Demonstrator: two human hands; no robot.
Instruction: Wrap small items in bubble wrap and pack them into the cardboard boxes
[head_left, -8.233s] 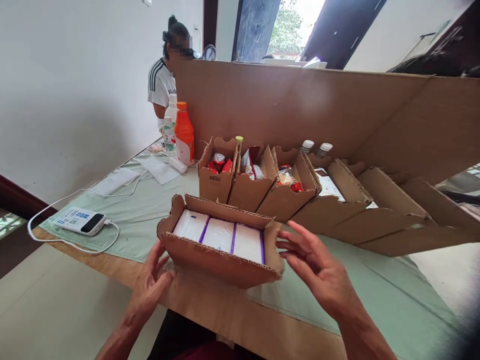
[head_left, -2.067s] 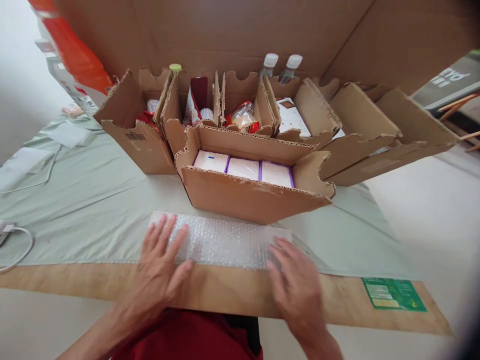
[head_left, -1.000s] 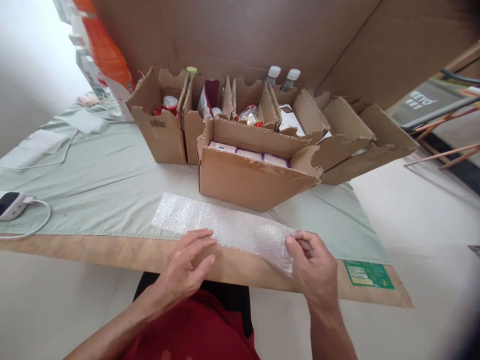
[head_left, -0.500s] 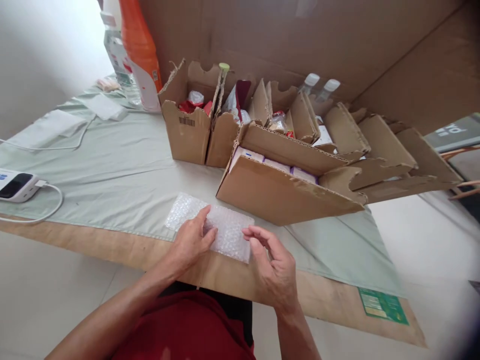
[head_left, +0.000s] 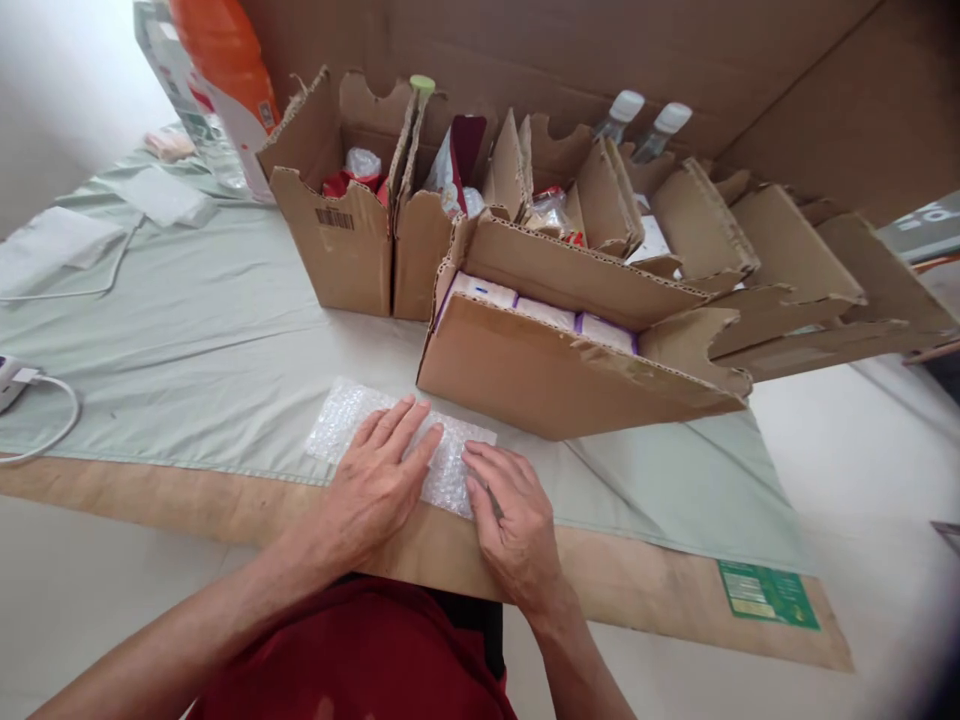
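Observation:
A folded piece of clear bubble wrap (head_left: pixel 448 472) lies flat at the front of the cloth-covered table, partly hidden under my hands. My left hand (head_left: pixel 381 475) rests on its middle with the fingers stretched out. At its right end is my right hand (head_left: pixel 514 515), fingers slightly curled, the fingertips touching the wrap's edge and the thumb a little apart from them. Just behind the wrap stands a long cardboard box (head_left: pixel 577 385) with white and purple packs (head_left: pixel 546 314) in it.
Several cut cardboard boxes (head_left: pixel 352 262) holding small packets stand in a row behind. An orange bottle (head_left: pixel 225 70) is at the back left. A white device with a cable (head_left: pixel 64 385) lies at the left edge. A green packet (head_left: pixel 766 595) sits near the front right edge.
My left hand has flattened, its fingers now spread on the bubble wrap. My right hand has moved in left over the wrap's right end. The camera view has shifted slightly.

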